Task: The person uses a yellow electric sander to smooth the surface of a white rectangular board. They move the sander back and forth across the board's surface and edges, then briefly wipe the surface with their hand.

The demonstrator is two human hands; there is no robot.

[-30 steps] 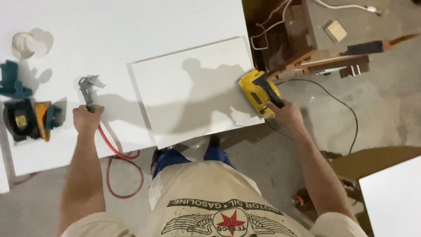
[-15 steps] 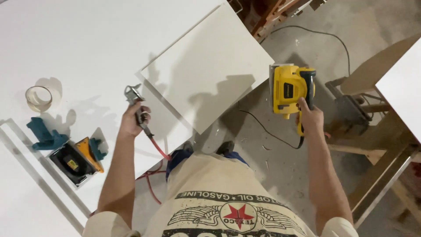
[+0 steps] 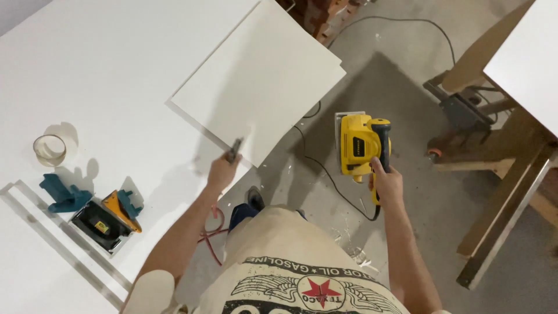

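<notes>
Right hand closed around the handle of a yellow sander, held off the table over the floor. Left hand fisted on an air gun at the edge of the white panel; red hose hangs below.

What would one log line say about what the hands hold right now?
left hand: grips air gun over white panel | right hand: holds yellow sander above floor | red hose hangs below

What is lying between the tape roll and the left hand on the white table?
Head view: bare white table between tape roll and left hand; the corner clamps sit lower.
</notes>
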